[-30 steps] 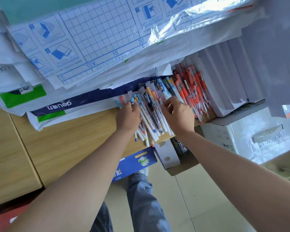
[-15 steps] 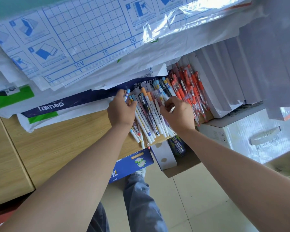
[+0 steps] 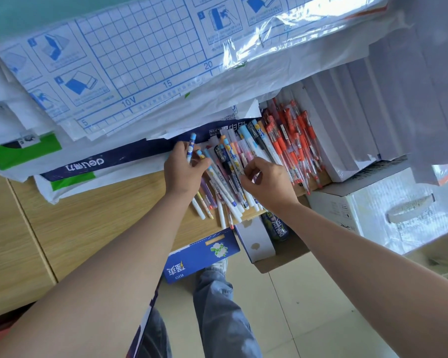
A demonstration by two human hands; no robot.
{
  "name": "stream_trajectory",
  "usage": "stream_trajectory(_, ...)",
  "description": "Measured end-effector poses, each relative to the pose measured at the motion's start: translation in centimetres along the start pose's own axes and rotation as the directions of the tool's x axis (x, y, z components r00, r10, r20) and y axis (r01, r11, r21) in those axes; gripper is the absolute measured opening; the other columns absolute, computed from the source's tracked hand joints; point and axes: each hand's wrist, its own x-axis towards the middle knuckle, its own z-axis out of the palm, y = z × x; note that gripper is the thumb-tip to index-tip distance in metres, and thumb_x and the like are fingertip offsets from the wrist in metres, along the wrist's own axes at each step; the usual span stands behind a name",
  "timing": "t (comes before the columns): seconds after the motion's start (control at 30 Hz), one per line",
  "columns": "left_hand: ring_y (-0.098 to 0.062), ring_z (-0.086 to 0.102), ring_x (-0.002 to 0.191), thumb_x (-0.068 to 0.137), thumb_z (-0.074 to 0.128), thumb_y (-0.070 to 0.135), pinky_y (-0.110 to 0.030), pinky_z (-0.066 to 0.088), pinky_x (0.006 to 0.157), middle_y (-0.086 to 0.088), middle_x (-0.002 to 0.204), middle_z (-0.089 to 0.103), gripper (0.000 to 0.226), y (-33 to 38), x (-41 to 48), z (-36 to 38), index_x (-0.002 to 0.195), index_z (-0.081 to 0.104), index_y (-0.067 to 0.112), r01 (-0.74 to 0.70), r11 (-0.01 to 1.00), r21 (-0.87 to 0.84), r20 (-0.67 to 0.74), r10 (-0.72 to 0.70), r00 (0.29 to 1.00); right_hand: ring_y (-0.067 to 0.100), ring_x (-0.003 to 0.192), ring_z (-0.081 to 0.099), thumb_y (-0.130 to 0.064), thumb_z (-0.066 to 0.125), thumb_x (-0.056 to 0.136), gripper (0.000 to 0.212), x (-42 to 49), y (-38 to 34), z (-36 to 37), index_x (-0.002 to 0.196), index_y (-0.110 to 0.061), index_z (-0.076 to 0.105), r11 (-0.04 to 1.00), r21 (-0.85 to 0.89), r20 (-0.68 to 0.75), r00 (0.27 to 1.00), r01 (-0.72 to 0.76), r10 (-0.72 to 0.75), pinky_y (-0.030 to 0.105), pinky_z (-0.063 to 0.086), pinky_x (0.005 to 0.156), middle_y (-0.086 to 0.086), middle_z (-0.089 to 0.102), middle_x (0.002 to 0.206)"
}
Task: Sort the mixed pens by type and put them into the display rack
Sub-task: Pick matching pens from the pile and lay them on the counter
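Pen (image 3: pixel 191 147) now sits pinched in our left hand (image 3: pixel 183 169), off the pile (image 3: pixel 229 164); right hand (image 3: pixel 269 183) curls there, grip unclear.

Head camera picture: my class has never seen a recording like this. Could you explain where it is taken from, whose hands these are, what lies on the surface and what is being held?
There is no machine here. A person wears a camera on the head, so the one picture looks forward and down along both bare arms. The left hand grips one blue-capped pen, whose cap sticks out above the fingers. The right hand has its fingers curled into the pile of mixed pens; whether it pinches one cannot be told. The pile lies on a wooden top, with a bunch of orange-red pens beside it on the right. Plastic-wrapped sheets with a blue grid lie behind the pile.
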Motion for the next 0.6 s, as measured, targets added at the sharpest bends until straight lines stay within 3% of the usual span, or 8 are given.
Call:
stream_trajectory(0.13, -0.019, 0.062, 0.075, 0.085, 0.070, 0.017, -0.035, 0.052, 0.071, -0.002, 0.082, 0.061, 0.015, 0.5, -0.5, -1.2, 0.093, 0.057, 0.015, 0.085, 0.972, -0.217, 0.070, -0.072, 0.995, 0.002, 0.058, 0.055, -0.020, 0.068, 0.086, 0.007, -0.1, -1.4, 0.3, 0.086, -0.015, 0.062, 0.999, 0.034, 0.065, 0.998, -0.020, 0.017, 0.017, 0.050, 0.058, -0.017, 0.058, 0.069)
stream_trajectory(0.33, -0.009, 0.057, 0.069, 0.090, 0.063, 0.012, -0.018, 0.043, 0.062, 0.000, 0.076, 0.061, 0.003, 0.5, -1.5, -3.3, 0.090, 0.065, 0.014, 0.247, 0.828, -0.504, 0.224, -0.151, 0.963, 0.003, 0.064, 0.055, -0.024, 0.069, 0.087, 0.017, 0.0, -3.5, 1.2, 0.100, -0.013, 0.068, 0.999, 0.045, 0.159, 0.987, -0.018, 0.011, 0.011, 0.045, 0.061, -0.004, 0.065, 0.079)
stream_trajectory(0.5, -0.004, 0.052, 0.058, 0.090, 0.063, 0.011, -0.013, 0.040, 0.052, 0.002, 0.070, 0.057, 0.004, -0.7, -2.4, -5.4, 0.092, 0.067, 0.008, 0.293, 0.741, -0.604, 0.232, -0.188, 0.954, 0.005, 0.072, 0.054, -0.025, 0.066, 0.089, 0.024, -0.7, -6.1, 2.2, 0.105, -0.007, 0.070, 0.995, 0.083, 0.318, 0.948, -0.048, 0.019, 0.008, 0.044, 0.063, -0.004, 0.062, 0.090)
stream_trajectory(0.6, -0.008, 0.048, 0.059, 0.092, 0.061, 0.010, -0.014, 0.035, 0.047, 0.000, 0.069, 0.054, 0.006, -1.4, -3.4, -7.1, 0.087, 0.064, 0.008, 0.295, 0.700, -0.651, 0.247, -0.172, 0.954, 0.005, 0.068, 0.056, -0.026, 0.064, 0.091, 0.010, -1.4, -8.0, 3.7, 0.090, -0.018, 0.070, 0.991, 0.116, 0.387, 0.922, -0.063, 0.013, 0.012, 0.043, 0.061, -0.005, 0.064, 0.080)
